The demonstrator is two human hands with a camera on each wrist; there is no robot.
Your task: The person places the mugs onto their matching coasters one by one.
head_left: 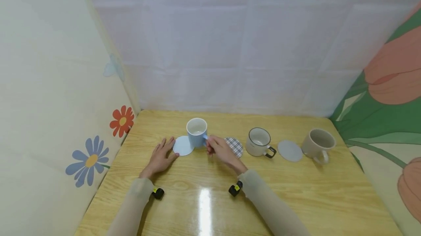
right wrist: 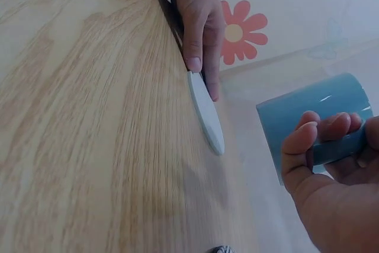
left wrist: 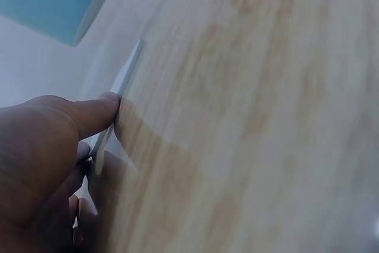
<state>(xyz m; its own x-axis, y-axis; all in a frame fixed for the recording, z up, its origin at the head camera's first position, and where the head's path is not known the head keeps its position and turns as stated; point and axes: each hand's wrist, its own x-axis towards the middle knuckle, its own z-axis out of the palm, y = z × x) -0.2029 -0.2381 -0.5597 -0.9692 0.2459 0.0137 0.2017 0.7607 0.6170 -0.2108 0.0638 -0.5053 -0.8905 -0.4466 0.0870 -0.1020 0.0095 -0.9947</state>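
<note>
A light blue mug [head_left: 197, 133] with a white inside is held upright by its handle in my right hand [head_left: 221, 149]. In the right wrist view the fingers curl round the handle and the mug [right wrist: 320, 105] hangs above the table surface. Just left of it lies a round pale blue coaster [head_left: 182, 146], whose right edge the mug overlaps in the head view. My left hand [head_left: 161, 157] rests at the coaster's left side with fingers extended. Its thumb [left wrist: 100, 114] touches the rim of the coaster [left wrist: 125, 74] in the left wrist view.
To the right stand a checked coaster [head_left: 235, 147], a white mug [head_left: 258, 143] with a dark rim and handle, a grey round coaster [head_left: 290, 151] and a beige mug [head_left: 317, 144]. Cloth walls border the wooden table [head_left: 184, 199] at the back and sides.
</note>
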